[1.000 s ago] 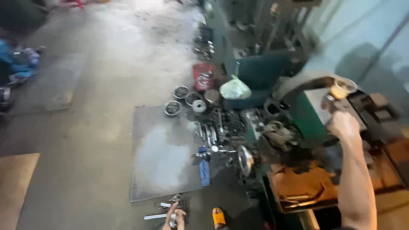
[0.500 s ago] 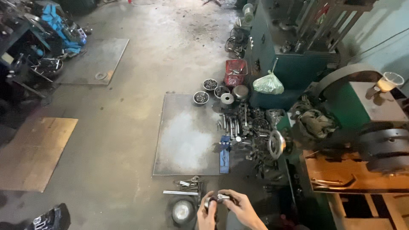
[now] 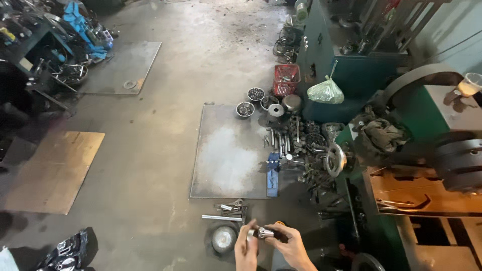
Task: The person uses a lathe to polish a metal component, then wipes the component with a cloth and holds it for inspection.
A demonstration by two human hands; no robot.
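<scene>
Both my hands meet at the bottom edge of the head view, over the concrete floor. A small metal cylindrical part with a toothed ring (image 3: 265, 233) sits between them. My left hand (image 3: 245, 249) grips its left end and my right hand (image 3: 292, 246) holds its right end with the fingertips. Just left of my hands a round metal disc (image 3: 224, 238) lies on the floor. A few loose steel rods and tools (image 3: 227, 211) lie a little beyond it.
A steel floor plate (image 3: 228, 155) lies ahead, with a blue tool (image 3: 272, 173), bowls of small parts (image 3: 255, 94) and a red basket (image 3: 286, 80) along its edge. A green lathe-like machine (image 3: 427, 145) fills the right side. A wooden board (image 3: 55, 170) lies left, cluttered benches far left.
My right hand came down from the cup on the machine and joined my left hand on the small metal part. The view swung left and lower.
</scene>
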